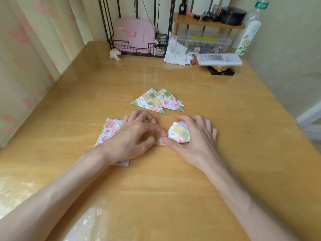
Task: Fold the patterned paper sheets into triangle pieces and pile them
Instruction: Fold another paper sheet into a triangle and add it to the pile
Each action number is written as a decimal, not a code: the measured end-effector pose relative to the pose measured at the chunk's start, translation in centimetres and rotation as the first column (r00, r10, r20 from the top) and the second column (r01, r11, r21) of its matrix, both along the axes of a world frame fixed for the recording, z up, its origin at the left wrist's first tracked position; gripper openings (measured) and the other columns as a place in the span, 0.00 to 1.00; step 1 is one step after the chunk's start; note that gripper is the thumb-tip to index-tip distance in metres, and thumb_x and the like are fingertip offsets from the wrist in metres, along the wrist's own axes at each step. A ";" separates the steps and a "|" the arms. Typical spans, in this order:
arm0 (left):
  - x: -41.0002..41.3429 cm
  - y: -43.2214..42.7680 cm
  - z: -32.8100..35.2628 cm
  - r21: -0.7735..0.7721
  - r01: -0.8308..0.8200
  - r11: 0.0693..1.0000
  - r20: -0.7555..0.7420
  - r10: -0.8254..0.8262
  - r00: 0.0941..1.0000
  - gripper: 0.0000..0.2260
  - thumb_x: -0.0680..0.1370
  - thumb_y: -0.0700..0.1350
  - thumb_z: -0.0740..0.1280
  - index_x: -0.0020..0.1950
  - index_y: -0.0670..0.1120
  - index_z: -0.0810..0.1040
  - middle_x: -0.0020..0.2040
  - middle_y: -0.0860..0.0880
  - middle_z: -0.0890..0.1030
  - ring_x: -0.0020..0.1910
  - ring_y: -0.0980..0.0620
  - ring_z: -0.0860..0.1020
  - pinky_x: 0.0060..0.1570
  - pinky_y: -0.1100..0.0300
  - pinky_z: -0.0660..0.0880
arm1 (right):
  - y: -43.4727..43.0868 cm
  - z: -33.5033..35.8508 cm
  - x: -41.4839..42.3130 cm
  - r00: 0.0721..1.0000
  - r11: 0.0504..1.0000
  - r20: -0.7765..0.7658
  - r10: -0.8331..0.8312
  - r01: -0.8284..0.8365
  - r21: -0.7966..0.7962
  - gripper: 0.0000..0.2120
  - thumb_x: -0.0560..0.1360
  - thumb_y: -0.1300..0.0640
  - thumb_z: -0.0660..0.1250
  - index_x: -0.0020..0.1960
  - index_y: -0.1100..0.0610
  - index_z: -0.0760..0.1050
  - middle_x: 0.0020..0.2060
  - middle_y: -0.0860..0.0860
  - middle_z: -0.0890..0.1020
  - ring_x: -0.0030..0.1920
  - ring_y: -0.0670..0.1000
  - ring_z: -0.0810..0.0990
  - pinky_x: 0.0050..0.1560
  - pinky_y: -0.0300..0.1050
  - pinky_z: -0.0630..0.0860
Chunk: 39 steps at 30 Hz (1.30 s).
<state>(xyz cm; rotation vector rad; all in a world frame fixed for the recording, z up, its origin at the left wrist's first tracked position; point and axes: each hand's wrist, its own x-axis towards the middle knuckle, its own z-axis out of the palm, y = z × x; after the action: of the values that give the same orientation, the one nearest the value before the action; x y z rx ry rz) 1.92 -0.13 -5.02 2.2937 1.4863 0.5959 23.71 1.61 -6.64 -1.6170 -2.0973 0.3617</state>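
- The right hand (192, 136) had the half-folded sheet (178, 133) in its grip. The thumb lay along the sheet's near-left edge and the fingers curled over its raised far flap.
- The left hand (137, 134) sat just beside it with its fingers curled and the index fingertip at the sheet's left corner. I could not tell whether that grip pinched the paper or only touched it.
- The sheet lay on the surface (173, 188) between the two hands, mostly under the right palm. Its near edge ran left to right, and a thin strip of it poked out toward the left hand.
- The pile of folded triangles (156, 101) lay farther from the person than both hands and a little left of the sheet. The long edges of the triangles ran roughly left to right, with the points fanned out.
- The stack of flat sheets (111, 130) lay partly under the left wrist, on the far side from the right hand.
- Judged from this, the crease was not yet pressed flat. The flap would have to come down toward the near edge first.
- The finished piece would then go forward and slightly left to reach the pile. The right hand, which held the sheet, seemed better placed to carry it.
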 end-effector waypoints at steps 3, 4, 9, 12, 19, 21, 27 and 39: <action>0.3 -0.1 0.0 0.025 -0.015 1.000 -0.021 0.015 1.000 0.11 0.82 0.48 0.66 0.58 0.64 0.82 0.55 0.59 0.70 0.62 0.55 0.65 0.56 0.55 0.61 | 0.1 0.0 0.2 1.000 1.000 0.005 -0.001 0.001 -0.002 0.35 0.65 0.25 0.70 0.68 0.37 0.70 0.60 0.38 0.69 0.65 0.45 0.64 0.59 0.44 0.58; 0.3 -0.1 0.0 0.029 -0.019 0.999 -0.022 0.019 1.000 0.09 0.82 0.51 0.66 0.57 0.64 0.82 0.55 0.59 0.70 0.62 0.55 0.65 0.56 0.56 0.60 | 0.1 0.1 0.3 1.000 1.000 -0.001 0.000 0.000 -0.008 0.35 0.66 0.26 0.70 0.68 0.37 0.70 0.60 0.38 0.69 0.65 0.45 0.64 0.59 0.44 0.58; 0.4 0.0 -0.6 0.059 -0.038 0.998 -0.001 0.039 0.999 0.09 0.81 0.59 0.64 0.57 0.64 0.82 0.54 0.58 0.71 0.61 0.55 0.66 0.54 0.59 0.58 | 0.1 0.2 0.8 1.000 0.999 0.003 0.022 -0.022 0.024 0.34 0.69 0.28 0.70 0.71 0.38 0.68 0.61 0.36 0.72 0.64 0.45 0.67 0.57 0.45 0.60; 0.7 0.2 -1.0 0.084 -0.059 0.995 0.019 0.058 0.998 0.13 0.79 0.64 0.62 0.56 0.64 0.82 0.54 0.58 0.72 0.60 0.54 0.67 0.54 0.59 0.58 | -0.1 0.1 0.8 1.000 0.999 0.009 0.026 -0.027 0.029 0.33 0.70 0.30 0.70 0.72 0.38 0.66 0.62 0.36 0.71 0.64 0.45 0.66 0.58 0.45 0.60; 0.8 0.3 -1.4 0.137 -0.084 0.987 0.009 0.084 0.996 0.06 0.77 0.61 0.69 0.53 0.63 0.82 0.53 0.60 0.70 0.59 0.55 0.66 0.53 0.56 0.60 | -0.1 0.4 1.3 0.998 0.999 -0.040 0.040 -0.039 0.026 0.27 0.75 0.38 0.70 0.72 0.39 0.68 0.60 0.35 0.73 0.64 0.45 0.68 0.56 0.44 0.60; 0.9 0.3 -1.4 0.139 -0.078 0.987 0.000 0.079 0.997 0.07 0.78 0.60 0.69 0.53 0.63 0.82 0.54 0.60 0.71 0.60 0.54 0.66 0.54 0.56 0.61 | -0.2 0.3 1.3 0.999 0.999 -0.020 0.040 -0.039 0.035 0.27 0.75 0.38 0.69 0.72 0.39 0.67 0.61 0.36 0.73 0.64 0.45 0.67 0.56 0.44 0.60; 1.0 -0.1 -1.4 0.134 -0.049 0.990 -0.022 0.053 0.998 0.10 0.80 0.62 0.62 0.58 0.63 0.79 0.58 0.61 0.70 0.63 0.52 0.66 0.58 0.53 0.64 | -0.1 0.5 1.5 0.998 0.998 -0.030 0.055 -0.054 0.025 0.28 0.75 0.38 0.70 0.73 0.40 0.68 0.61 0.37 0.74 0.64 0.45 0.68 0.56 0.43 0.59; 0.8 0.2 -1.8 0.138 -0.048 0.989 -0.020 0.051 0.998 0.09 0.80 0.61 0.64 0.59 0.66 0.79 0.58 0.64 0.68 0.64 0.53 0.65 0.58 0.54 0.62 | 0.0 0.7 2.5 0.999 1.000 0.038 -0.030 0.031 -0.006 0.33 0.72 0.29 0.66 0.74 0.38 0.66 0.67 0.40 0.70 0.71 0.48 0.62 0.64 0.46 0.58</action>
<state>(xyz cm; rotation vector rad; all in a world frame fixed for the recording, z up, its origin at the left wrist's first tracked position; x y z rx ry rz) 2.71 0.08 -6.78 2.3801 1.5625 0.7077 26.24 1.61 -5.92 -1.6703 -2.0989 0.3303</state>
